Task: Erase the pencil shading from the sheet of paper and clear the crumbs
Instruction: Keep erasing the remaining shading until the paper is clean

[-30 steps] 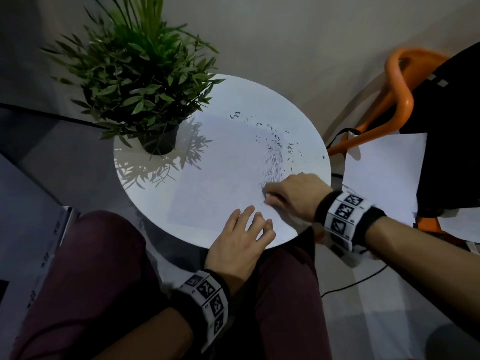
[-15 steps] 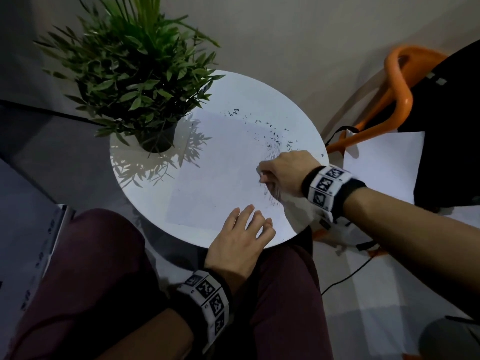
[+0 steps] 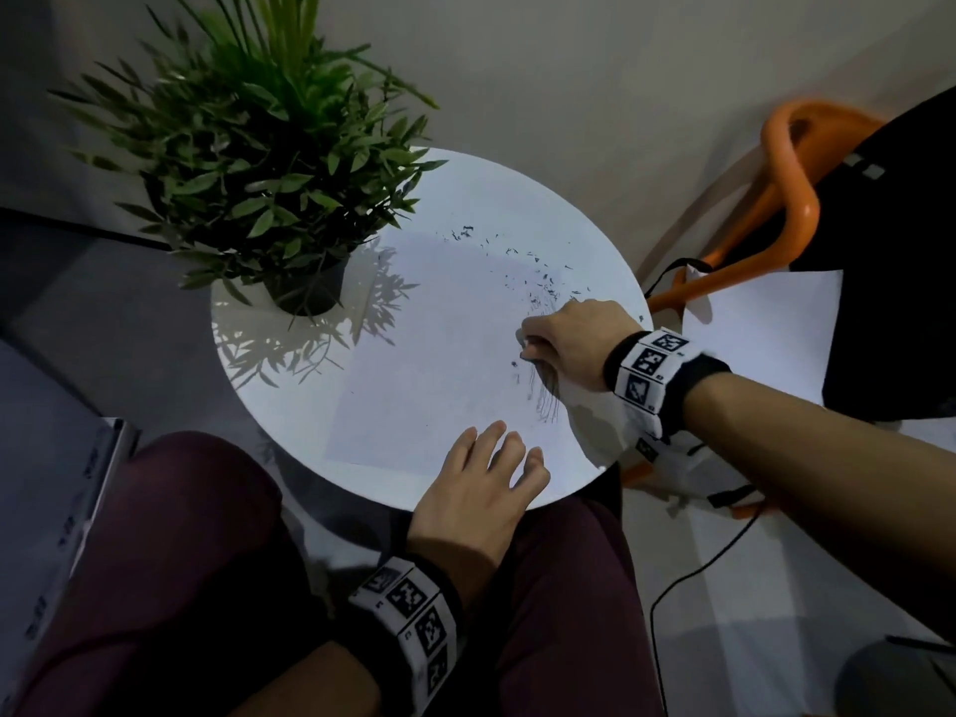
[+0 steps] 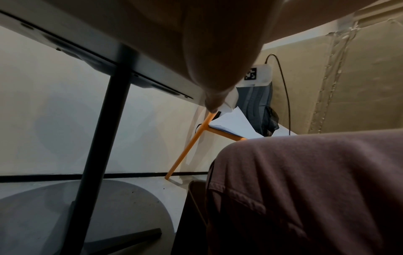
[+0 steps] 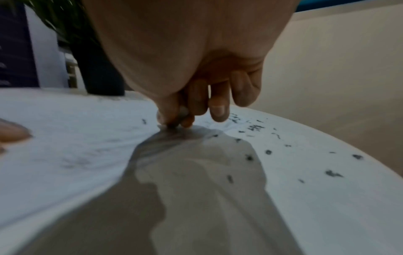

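Observation:
A white sheet of paper (image 3: 439, 364) lies on the round white table (image 3: 517, 199). A patch of pencil shading (image 3: 547, 401) shows just below my right hand (image 3: 564, 338). That hand pinches a small eraser (image 5: 182, 112) and presses it onto the paper. Dark eraser crumbs (image 3: 538, 282) (image 5: 257, 128) are scattered past the hand toward the table's far edge. My left hand (image 3: 491, 468) lies flat with straight fingers on the sheet's near edge, holding it down. In the left wrist view only the palm (image 4: 218, 51) and the table's underside show.
A potted green plant (image 3: 258, 163) stands on the table's left side. An orange chair (image 3: 791, 199) with loose paper (image 3: 765, 328) and a dark bag stands at the right. My knees in maroon trousers (image 3: 181, 561) sit under the near edge. A cable (image 3: 688, 577) runs on the floor.
My right hand with the eraser has moved up the shaded patch, away from me, then back down a little. More shading shows below it. The left hand has stayed put.

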A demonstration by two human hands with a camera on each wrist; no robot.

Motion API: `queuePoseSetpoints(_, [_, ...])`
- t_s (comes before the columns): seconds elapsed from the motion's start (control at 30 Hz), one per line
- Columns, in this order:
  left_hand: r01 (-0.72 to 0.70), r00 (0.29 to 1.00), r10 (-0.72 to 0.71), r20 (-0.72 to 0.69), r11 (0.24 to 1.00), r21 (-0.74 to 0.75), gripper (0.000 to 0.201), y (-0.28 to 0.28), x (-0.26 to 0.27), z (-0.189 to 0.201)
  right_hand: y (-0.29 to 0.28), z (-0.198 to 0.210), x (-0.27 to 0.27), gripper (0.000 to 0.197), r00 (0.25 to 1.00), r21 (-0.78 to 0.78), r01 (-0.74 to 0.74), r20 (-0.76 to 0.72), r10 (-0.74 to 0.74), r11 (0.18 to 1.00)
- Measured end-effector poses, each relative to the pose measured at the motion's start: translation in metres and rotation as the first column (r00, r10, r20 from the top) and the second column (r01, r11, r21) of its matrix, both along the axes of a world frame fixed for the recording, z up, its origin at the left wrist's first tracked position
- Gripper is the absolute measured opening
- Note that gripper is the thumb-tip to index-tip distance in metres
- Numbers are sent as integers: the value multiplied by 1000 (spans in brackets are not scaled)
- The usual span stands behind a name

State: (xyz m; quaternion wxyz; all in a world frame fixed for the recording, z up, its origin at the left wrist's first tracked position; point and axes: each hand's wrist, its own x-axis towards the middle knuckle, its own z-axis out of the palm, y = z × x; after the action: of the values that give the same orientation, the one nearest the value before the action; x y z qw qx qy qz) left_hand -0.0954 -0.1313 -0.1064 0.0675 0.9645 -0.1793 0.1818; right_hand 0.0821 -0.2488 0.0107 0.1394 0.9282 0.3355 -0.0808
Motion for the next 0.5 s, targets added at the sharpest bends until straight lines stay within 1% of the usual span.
queuePoseSetpoints(0.07, [-2,1000,2,-8,1000,-6,71,-1,-1,0,1,0,-9,19,997,17,-4,-72,6,1000])
queuePoseSetpoints(0.13, [-2,1000,2,-7,1000,-18,69,-2,-1,0,0,-2,-31,22,989,46,-67,-129,72,997])
queuePoseSetpoints(0.2, [3,1000,-4,-15,1000,-24,68,-2,0,-1,-2,-6,-45,26,986,43,-126,-109,130,991])
queuePoseSetpoints(0.23, [5,1000,-5,-25,1000,-25,69,-2,0,0,-2,-6,-43,27,987,36,-131,-85,134,991])
queuePoseSetpoints(0.3, [13,999,-14,-41,1000,-28,72,-2,0,1,-2,-7,-27,29,996,34,-90,-22,91,995])
queuePoseSetpoints(0.4, [14,999,-15,-47,1000,-25,72,0,0,2,4,-6,8,27,998,21,48,48,-49,999])
queuePoseSetpoints(0.43, [11,999,-12,-46,1000,-19,73,0,0,1,5,-6,15,27,997,30,73,28,-74,997])
queuePoseSetpoints(0.5, [6,999,-7,-36,1000,-23,73,-1,-1,-1,4,-6,14,25,993,95,79,-91,-70,992])
